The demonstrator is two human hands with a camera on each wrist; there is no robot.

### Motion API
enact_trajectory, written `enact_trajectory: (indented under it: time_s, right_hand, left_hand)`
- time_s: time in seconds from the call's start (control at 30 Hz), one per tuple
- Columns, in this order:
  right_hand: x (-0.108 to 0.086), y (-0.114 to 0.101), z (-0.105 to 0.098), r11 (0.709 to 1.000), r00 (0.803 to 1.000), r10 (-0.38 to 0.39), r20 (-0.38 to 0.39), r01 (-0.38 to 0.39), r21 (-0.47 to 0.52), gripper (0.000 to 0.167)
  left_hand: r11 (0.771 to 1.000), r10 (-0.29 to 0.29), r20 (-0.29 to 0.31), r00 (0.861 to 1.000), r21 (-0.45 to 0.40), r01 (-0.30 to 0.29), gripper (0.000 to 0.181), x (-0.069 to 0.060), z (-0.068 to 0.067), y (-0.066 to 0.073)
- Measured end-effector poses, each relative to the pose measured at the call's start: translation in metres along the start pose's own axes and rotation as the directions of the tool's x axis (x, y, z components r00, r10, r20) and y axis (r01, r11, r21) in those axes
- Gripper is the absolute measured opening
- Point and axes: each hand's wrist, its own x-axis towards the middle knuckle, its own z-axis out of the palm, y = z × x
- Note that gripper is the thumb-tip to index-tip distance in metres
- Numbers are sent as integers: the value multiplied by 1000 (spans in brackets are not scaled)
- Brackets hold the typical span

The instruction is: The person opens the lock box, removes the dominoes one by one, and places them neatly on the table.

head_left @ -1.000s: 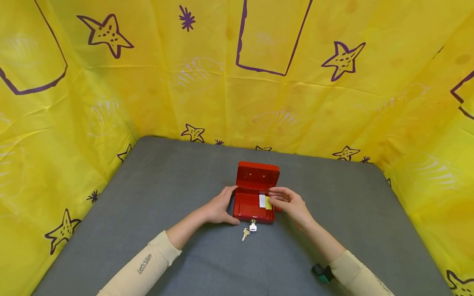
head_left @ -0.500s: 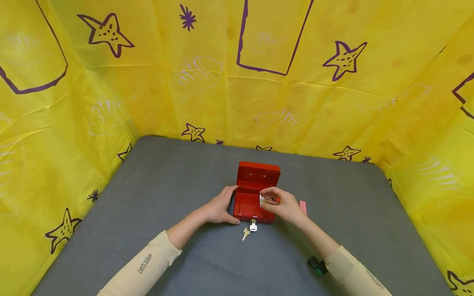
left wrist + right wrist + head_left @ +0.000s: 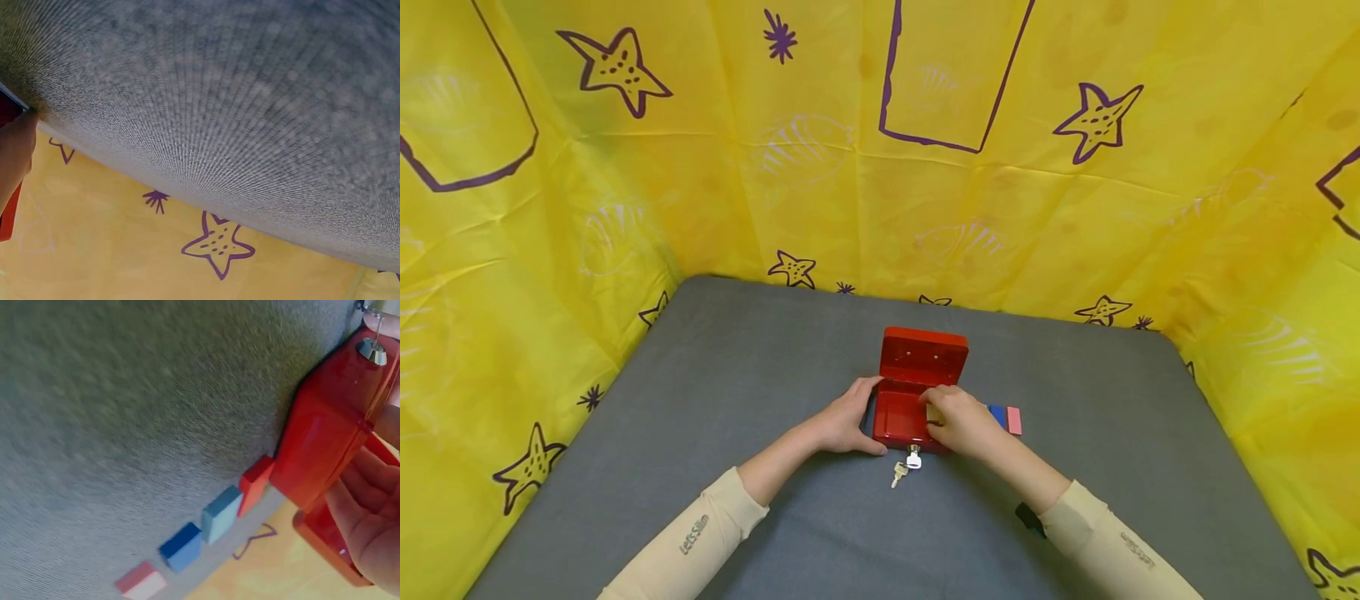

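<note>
A red cash box (image 3: 902,414) stands on the grey table with its lid (image 3: 923,354) raised. My left hand (image 3: 846,421) grips its left side, thumb at the front corner and fingers toward the hinge. Inside the box, at the right, my right hand (image 3: 962,418) pinches a small pale block (image 3: 933,413) between thumb and fingers. The hand hides most of that block and the right part of the box. One key (image 3: 913,458) sits in the front lock; a second key (image 3: 899,475) hangs from it.
Right of the box, a red block (image 3: 255,484), a light blue block (image 3: 221,514), a blue block (image 3: 181,547) and a pink block (image 3: 142,581) form a row. Grey cloth covers the table (image 3: 775,350). A yellow patterned curtain (image 3: 820,200) encloses its back and sides.
My right hand has moved left inside the box, from the yellow block to the paler one, and its fingers have closed in. The row of blocks has come into sight. My left hand has stayed put.
</note>
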Motion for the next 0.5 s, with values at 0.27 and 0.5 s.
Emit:
enact_trajectory:
  time_s: [0.27,0.5]
  right_hand:
    - [4,-1,4,992,999,-35,-7,34,-120,29]
    - [3,1,5,992,998,-59,-4,58,-113,29]
  left_hand:
    - [1000,6,4,1000,1,-6,102,-1,-1,0]
    - [1000,4,0,1000,3,-4,102,-1,0,0]
